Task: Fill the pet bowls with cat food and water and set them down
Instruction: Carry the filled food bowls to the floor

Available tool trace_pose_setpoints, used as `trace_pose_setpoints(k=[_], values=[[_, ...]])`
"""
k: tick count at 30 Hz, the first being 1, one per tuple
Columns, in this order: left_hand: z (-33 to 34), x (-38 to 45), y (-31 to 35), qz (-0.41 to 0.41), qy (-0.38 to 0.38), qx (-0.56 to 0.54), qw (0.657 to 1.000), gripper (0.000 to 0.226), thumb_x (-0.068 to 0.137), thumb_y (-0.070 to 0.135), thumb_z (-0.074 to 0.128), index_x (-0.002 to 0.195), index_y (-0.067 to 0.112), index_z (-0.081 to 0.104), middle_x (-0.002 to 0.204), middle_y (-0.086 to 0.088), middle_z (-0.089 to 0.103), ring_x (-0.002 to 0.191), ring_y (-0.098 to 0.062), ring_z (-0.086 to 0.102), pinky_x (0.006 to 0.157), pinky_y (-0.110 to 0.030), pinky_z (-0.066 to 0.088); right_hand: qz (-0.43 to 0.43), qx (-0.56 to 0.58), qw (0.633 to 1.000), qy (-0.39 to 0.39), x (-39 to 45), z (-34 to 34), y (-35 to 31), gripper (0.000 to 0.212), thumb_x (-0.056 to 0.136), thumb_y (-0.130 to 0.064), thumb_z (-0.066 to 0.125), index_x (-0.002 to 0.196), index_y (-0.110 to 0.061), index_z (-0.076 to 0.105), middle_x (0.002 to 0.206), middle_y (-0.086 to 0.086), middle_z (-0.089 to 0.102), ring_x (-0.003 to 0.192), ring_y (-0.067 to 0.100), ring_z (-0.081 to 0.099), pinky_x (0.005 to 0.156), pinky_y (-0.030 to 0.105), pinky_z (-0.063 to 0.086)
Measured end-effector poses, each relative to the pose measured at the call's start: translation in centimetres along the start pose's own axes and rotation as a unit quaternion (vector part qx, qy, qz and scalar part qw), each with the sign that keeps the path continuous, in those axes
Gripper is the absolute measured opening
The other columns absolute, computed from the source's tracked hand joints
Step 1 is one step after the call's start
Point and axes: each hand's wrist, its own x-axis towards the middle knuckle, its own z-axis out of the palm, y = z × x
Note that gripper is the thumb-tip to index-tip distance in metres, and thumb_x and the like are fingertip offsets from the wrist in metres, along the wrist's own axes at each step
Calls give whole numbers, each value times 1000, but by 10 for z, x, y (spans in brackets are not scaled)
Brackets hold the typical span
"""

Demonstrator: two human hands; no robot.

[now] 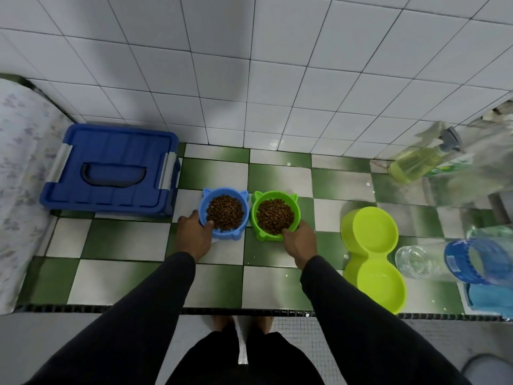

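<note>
Two cat-eared plastic bowls heaped with brown kibble, side by side and nearly touching on the green-and-white checked tile bench: round blue bowl [223, 213] in the left hand [193, 234], round green bowl [274, 216] in the right hand [299, 241]. Each grip closed on the near rim, thumb hooked over the edge onto the kibble side, fingers under the outer wall. Step in hand, by judgement: food bowls filled, being set down or about to be lifted; whether the bases rest fully on the tiles not discernible. Next move likely a level release or carry, to avoid spilling kibble. Right of the right grip, well apart: lime-green double bowl [373, 254], apparently unfilled; beyond it a clear water bottle with blue label [433, 261] lying on its side, probably for the water step. Left of the left grip: blue lidded plastic box [111, 170]. Far right: yellow-green spray bottle [416, 162]. Nothing between the grips and the bowls.
</note>
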Motion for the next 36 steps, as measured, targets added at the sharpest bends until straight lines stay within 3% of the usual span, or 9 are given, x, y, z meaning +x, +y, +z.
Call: trace_pose_setpoints(k=[4,7,12,16,19,22,28,33,36], values=[[1,-5,1,1,21,-38,999,31,101,28,62,129,15,64,111,-22,66,95,-36,66,79,-34,50,10,13,1000,11,-1,4,2,35,85,-26,65,118,-14,62,107,10,68,101,31,65,90,49,57],[0,-11,6,-1,34,-69,997,32,100,25,63,131,17,63,113,-18,68,97,-32,66,79,-32,48,7,31,999,26,-12,1,-7,35,89,-22,65,122,-13,59,111,11,68,104,32,64,93,49,55],[1,-22,12,-1,35,-202,979,28,100,15,64,128,19,64,118,-2,70,105,-19,64,85,-31,49,26,112,993,38,-23,-1,-14,39,89,-14,65,127,-14,53,108,6,62,107,32,61,95,52,54],[-2,-25,16,-73,12,-371,926,33,99,7,65,127,24,62,116,-3,68,108,-25,68,84,-44,62,92,246,965,19,-23,1,-13,47,79,-22,67,119,-35,48,119,6,60,106,28,63,84,54,61],[-5,-27,19,-124,-2,-461,879,42,98,6,67,135,24,61,122,-9,66,111,-29,67,85,-56,62,119,349,929,9,-30,-3,-15,49,86,-11,66,130,-27,50,126,7,53,109,31,62,71,50,64],[-6,-32,26,-144,0,-519,843,48,98,4,66,141,23,58,120,-7,65,112,-30,67,88,-59,60,121,398,910,12,-38,-10,-16,46,91,-7,63,130,-25,48,131,11,49,112,34,61,70,49,64],[-14,-51,42,-129,-1,-573,809,54,99,6,64,148,25,52,128,-6,63,117,-27,65,87,-50,61,102,455,885,1,-60,-35,-29,45,93,-2,61,130,-23,45,130,12,51,112,33,63,75,52,63],[-30,-64,64,-98,6,-603,792,49,99,8,64,144,26,55,137,-5,59,118,-26,65,79,-43,63,57,480,875,6,-80,-64,-50,48,92,1,61,133,-20,44,126,13,55,109,31,65,71,44,64],[-44,-70,83,-80,18,-618,782,51,98,9,66,145,24,53,133,-7,63,114,-25,68,78,-40,63,37,487,872,17,-88,-83,-66,47,92,2,61,132,-18,46,120,11,55,105,29,64,71,46,64]])
